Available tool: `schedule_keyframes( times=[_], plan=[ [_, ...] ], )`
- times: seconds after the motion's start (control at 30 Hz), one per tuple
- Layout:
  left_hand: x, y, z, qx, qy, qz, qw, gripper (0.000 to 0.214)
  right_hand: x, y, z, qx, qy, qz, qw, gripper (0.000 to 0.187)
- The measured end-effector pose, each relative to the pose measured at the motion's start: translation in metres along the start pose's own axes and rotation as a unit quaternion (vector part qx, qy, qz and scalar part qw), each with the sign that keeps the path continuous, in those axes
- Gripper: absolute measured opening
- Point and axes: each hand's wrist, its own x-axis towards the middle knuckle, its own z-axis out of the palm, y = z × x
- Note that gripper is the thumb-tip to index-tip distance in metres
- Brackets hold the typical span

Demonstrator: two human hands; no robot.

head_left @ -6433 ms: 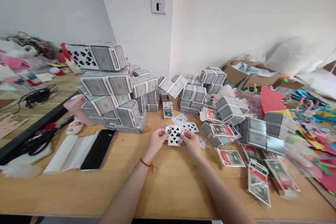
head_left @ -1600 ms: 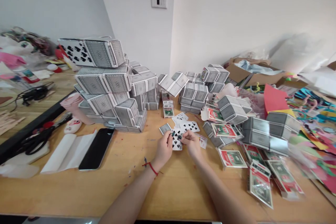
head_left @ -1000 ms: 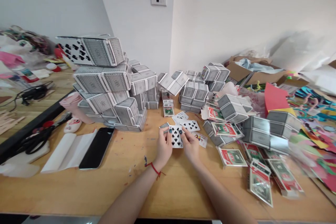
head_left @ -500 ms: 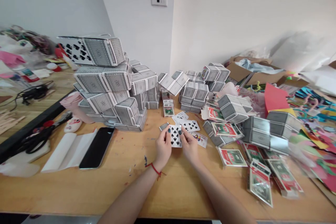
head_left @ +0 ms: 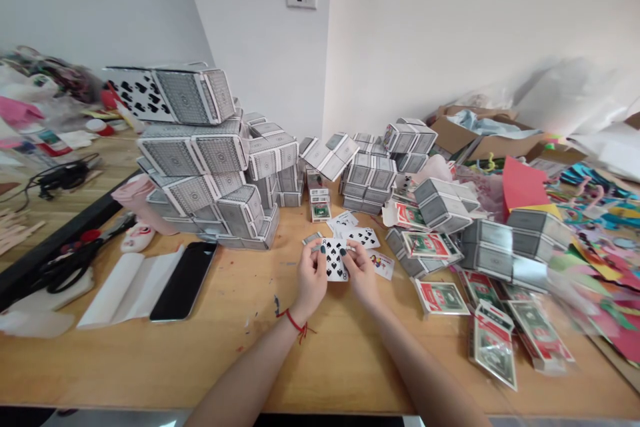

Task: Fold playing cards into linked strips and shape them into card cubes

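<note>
My left hand [head_left: 310, 280] and my right hand [head_left: 363, 273] meet over the wooden table [head_left: 320, 360], both pinching a spade playing card [head_left: 334, 260] face up between their fingertips. A red string bracelet sits on my left wrist. Just beyond the held card lie loose face-up cards [head_left: 363, 237] and a grey-backed card [head_left: 311, 239]. A colourful joker card [head_left: 383, 265] lies right of my right hand.
A tall stack of card-built blocks [head_left: 200, 160] rises at the left, with more blocks [head_left: 370, 177] behind and to the right. A black phone [head_left: 184, 280], white paper [head_left: 127, 287] and scissors [head_left: 75, 260] lie left. Red card boxes [head_left: 493, 340] and coloured paper scraps [head_left: 595, 240] fill the right.
My hands have stayed in nearly the same spot, working the spade card between the fingertips. The view has tilted slightly. Nothing else on the table has moved.
</note>
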Motion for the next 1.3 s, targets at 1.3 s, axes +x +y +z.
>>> schedule_keyframes(
  times=[1.3],
  plan=[
    [0.011, -0.006, -0.013, -0.066, -0.087, -0.004, 0.994, 0.018, 0.006, 0.004, -0.007, 0.06, -0.048, 0.068, 0.995, 0.026]
  ],
)
